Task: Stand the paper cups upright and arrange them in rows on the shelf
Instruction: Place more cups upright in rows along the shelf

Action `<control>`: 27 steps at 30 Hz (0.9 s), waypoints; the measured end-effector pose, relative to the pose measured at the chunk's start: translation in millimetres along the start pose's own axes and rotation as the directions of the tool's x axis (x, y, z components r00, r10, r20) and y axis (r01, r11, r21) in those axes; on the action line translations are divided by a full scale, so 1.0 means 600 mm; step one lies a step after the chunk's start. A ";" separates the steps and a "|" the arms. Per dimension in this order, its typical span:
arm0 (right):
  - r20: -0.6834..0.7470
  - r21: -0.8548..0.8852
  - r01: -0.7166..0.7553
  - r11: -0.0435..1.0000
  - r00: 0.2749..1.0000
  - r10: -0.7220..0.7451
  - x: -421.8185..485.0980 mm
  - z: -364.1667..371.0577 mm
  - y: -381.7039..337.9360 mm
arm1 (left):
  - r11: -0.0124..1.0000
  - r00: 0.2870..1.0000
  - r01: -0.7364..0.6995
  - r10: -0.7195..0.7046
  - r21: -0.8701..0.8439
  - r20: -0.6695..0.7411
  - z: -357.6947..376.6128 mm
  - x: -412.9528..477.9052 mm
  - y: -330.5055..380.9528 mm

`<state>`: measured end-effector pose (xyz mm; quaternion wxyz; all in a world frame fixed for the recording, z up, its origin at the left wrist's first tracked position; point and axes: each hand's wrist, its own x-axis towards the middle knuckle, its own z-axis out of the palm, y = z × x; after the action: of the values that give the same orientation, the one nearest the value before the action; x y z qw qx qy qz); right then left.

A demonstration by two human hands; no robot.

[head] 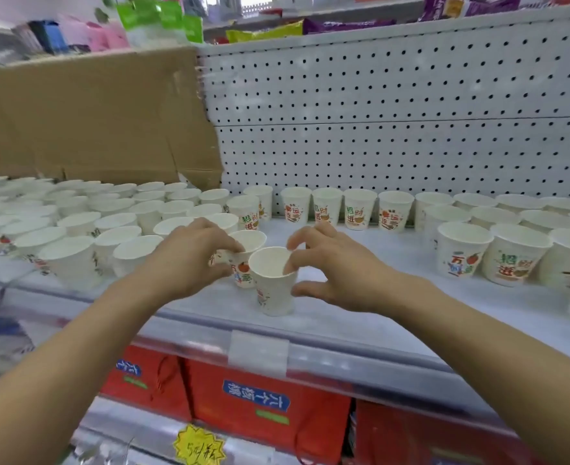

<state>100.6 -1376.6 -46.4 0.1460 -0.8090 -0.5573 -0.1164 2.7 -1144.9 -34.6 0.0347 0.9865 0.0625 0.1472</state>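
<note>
A person's left hand [189, 256] curls round a white printed paper cup [250, 239] while the right hand [330, 266] pinches the wall of a second paper cup [273, 290] just in front, one finger hooked inside its rim and the thumb outside. Both cups stand upright and touching near the front middle of the pale grey shop shelf [377, 297]. Thin, light and easily dented, such cups likely want a gentle hold on the wall or at the stiffer rolled rim; an empty one would tip at a nudge. Two cups are in hand. A packed block of upright cups [75, 226] fills the shelf's left side, too many and too blurred to count. A back row [360, 209] of at least six runs along the white pegboard panel [394, 112], and a cluster at the right [515, 260] shows three printed cups in its front line. A brown cardboard sheet [92, 122] stands behind the left block.
</note>
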 end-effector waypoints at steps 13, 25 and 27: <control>-0.055 -0.438 -0.322 0.839 0.941 0.333 -0.179 -0.112 0.047 | 0.902 0.939 -0.344 0.330 -0.260 -0.098 0.035 0.047 0.184; 0.010 -0.026 -0.424 0.905 0.905 0.425 -0.324 -0.206 0.147 | 0.791 0.878 -0.472 0.463 -0.389 -0.121 0.057 0.082 0.324; -0.002 -0.049 -0.372 0.927 0.928 0.372 -0.321 -0.196 0.150 | 0.813 0.887 -0.459 0.446 -0.359 -0.122 0.056 0.081 0.314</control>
<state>113.7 -1617.3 -14.0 0.1436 -0.9038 -0.3914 -0.0971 80.1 -1326.7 -36.2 0.1869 0.9449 -0.2027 0.1763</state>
